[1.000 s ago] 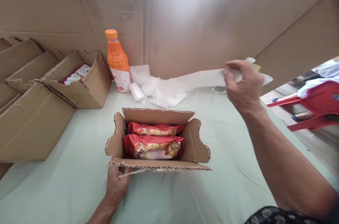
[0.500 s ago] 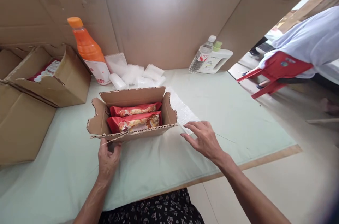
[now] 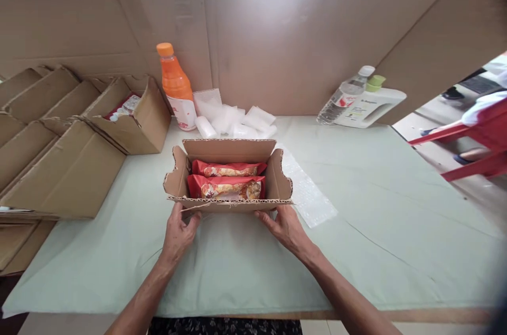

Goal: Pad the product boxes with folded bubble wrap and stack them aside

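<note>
An open cardboard box (image 3: 229, 207) stands on the cloth-covered table in front of me. Two red snack packets, a nearer one (image 3: 233, 187) and a farther one (image 3: 229, 168), lie side by side inside it. My left hand (image 3: 179, 229) grips the box at its near left corner, with the thumb on the front wall and the other fingers partly hidden. At the near right corner my right hand (image 3: 285, 226) holds the same box, thumb in front and fingertips hidden behind it. A strip of bubble wrap (image 3: 312, 197) lies flat just right of the box.
Several cardboard boxes (image 3: 67, 166) stand at the left. Behind the box are an orange bottle (image 3: 176, 86) and folded bubble-wrap pieces (image 3: 233, 121). A clear bottle (image 3: 343, 100) leans against a white jug (image 3: 372, 108) by the cardboard partition (image 3: 301, 44). A red chair (image 3: 483, 139) is beyond the table.
My right hand has come in from the right and closed on the box's right corner. My left hand keeps its hold. The view has turned left, showing more boxes.
</note>
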`<control>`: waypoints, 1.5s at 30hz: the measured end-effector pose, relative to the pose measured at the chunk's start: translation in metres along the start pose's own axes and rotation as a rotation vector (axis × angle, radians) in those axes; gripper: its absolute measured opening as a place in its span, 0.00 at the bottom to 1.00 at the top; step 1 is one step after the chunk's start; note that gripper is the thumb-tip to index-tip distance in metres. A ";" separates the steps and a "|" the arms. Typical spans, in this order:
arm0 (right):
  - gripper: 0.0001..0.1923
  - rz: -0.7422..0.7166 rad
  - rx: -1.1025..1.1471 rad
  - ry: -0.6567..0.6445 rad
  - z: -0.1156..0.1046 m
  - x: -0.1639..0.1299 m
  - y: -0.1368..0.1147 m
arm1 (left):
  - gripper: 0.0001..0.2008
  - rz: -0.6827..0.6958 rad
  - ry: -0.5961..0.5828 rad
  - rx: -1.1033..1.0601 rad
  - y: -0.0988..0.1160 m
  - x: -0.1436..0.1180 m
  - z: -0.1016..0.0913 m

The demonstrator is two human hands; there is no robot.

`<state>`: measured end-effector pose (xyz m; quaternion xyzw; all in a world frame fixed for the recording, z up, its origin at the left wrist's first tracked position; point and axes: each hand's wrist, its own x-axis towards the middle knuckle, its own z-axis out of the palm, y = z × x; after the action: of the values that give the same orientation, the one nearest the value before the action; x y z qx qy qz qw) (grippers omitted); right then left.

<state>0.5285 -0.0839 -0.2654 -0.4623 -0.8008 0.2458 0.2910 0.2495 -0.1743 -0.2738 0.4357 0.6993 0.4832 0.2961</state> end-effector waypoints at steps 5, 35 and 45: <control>0.15 0.046 0.015 0.044 0.008 0.020 0.004 | 0.13 0.056 0.029 -0.023 0.004 0.029 0.006; 0.19 0.055 -0.226 0.058 -0.054 -0.012 0.013 | 0.34 0.089 0.031 -0.023 0.006 0.026 -0.008; 0.15 0.008 0.040 0.174 0.003 0.015 -0.021 | 0.27 0.007 0.077 -0.275 -0.001 0.013 0.000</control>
<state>0.5076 -0.0807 -0.2497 -0.4791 -0.7656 0.2215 0.3677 0.2429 -0.1627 -0.2749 0.3746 0.6356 0.5920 0.3244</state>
